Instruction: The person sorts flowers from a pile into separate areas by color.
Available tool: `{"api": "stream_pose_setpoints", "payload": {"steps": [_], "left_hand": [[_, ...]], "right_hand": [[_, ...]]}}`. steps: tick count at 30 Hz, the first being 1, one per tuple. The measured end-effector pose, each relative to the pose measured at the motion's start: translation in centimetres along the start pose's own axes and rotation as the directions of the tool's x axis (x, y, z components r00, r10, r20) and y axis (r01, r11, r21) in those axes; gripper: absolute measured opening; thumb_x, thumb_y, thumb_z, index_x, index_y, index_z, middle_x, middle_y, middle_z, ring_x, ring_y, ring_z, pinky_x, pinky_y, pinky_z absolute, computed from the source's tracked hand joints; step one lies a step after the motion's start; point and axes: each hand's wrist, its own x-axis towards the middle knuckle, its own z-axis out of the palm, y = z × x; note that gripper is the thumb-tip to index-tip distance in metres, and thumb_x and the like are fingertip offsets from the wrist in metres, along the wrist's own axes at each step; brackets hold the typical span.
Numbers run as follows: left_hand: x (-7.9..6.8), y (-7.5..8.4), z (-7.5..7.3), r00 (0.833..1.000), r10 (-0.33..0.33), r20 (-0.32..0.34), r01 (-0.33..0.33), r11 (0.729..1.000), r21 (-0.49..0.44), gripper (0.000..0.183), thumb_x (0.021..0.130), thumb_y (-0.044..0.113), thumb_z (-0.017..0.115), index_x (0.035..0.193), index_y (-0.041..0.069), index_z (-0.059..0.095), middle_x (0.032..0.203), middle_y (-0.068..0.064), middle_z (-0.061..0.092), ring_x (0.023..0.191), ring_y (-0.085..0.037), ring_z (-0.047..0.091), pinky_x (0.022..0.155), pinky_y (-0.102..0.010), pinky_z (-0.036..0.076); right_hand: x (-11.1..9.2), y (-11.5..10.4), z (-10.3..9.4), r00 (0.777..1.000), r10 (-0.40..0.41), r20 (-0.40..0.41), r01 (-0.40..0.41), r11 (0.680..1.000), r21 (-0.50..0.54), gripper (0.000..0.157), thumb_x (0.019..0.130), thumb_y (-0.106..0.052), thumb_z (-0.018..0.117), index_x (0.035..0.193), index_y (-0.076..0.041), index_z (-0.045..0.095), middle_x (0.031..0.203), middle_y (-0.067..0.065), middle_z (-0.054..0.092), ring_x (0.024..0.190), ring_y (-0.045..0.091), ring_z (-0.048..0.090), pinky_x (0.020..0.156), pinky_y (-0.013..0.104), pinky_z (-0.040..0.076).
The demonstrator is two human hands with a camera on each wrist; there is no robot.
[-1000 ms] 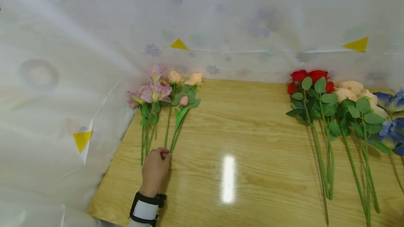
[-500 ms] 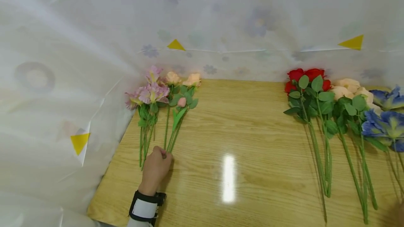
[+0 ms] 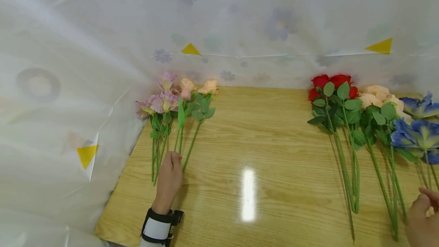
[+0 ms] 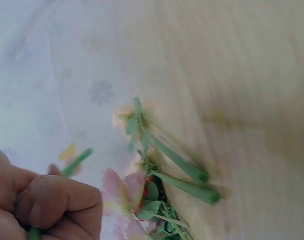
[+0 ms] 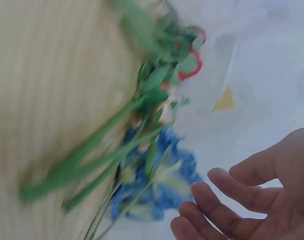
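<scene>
Wood-grain desk [image 3: 260, 132], patterned sheeting [image 3: 240, 18] behind; one pink tulip [image 3: 181, 114], near peach roses [image 3: 210, 87], stem gripped in the left hand's [image 3: 169, 178] curled fingers; presumably light, bendable, best taken mid-stem, sparing the bud; right hand [image 3: 423, 216], fingers relaxed, holding nothing, near blue flowers [image 3: 416, 134].

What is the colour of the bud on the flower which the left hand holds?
Pink bud; it shows best in the head view.

In the head view, one left hand [image 3: 169, 180], one right hand [image 3: 423, 220], one pink tulip [image 3: 181, 113], two small peach roses [image 3: 210, 87], three yellow triangles [image 3: 87, 155] and at least two blue blooms [image 3: 418, 136] are counted.
</scene>
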Motion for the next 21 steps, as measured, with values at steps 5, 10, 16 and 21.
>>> {"api": "stream_pose_setpoints", "payload": {"steps": [5,10,16,21], "left_hand": [[-0.3,1.2,-0.3,0.993,0.066,-0.098,-0.076,0.992,-0.102,0.046,0.108,0.039,0.027,0.099,0.005,0.056,0.064,-0.005,0.039,0.049,-0.018,0.035,0.047,-0.029,0.034],[-0.8,3.4,-0.2,0.983,0.169,-0.070,-0.182,0.918,-0.352,0.037,0.109,0.031,0.029,0.104,0.003,0.054,0.064,-0.006,0.037,0.049,-0.014,0.031,0.047,-0.027,0.032],[-1.7,6.8,0.7,0.884,0.439,0.158,-0.226,0.700,-0.677,0.026,0.109,0.013,0.025,0.117,-0.005,0.042,0.088,-0.019,0.058,0.069,-0.027,0.050,0.062,-0.026,0.042],[-2.6,9.2,1.9,0.803,0.521,0.290,-0.158,0.656,-0.738,0.019,0.107,0.010,0.034,0.113,-0.001,0.048,0.109,-0.016,0.066,0.102,-0.032,0.059,0.090,-0.034,0.048]], "right_hand": [[-5.8,-11.2,-2.3,0.965,-0.076,0.251,0.125,0.974,-0.188,0.045,0.106,-0.020,0.023,0.138,-0.002,0.050,0.123,0.022,0.050,0.122,0.048,0.041,0.092,0.062,0.034],[-9.7,-15.3,-1.7,0.872,-0.265,0.412,0.320,0.945,-0.069,0.037,0.106,-0.021,0.037,0.129,-0.002,0.059,0.120,0.018,0.054,0.101,0.015,0.053,0.085,0.038,0.044],[-14.1,-18.1,0.2,0.657,-0.445,0.608,0.367,0.894,0.258,0.029,0.106,-0.028,0.043,0.125,-0.014,0.060,0.115,0.001,0.061,0.099,-0.008,0.054,0.078,0.006,0.043],[-17.9,-20.4,1.8,0.466,-0.496,0.733,0.184,0.865,0.468,0.027,0.106,-0.027,0.042,0.124,-0.016,0.058,0.114,-0.002,0.063,0.105,0.013,0.061,0.086,0.019,0.050]]}}
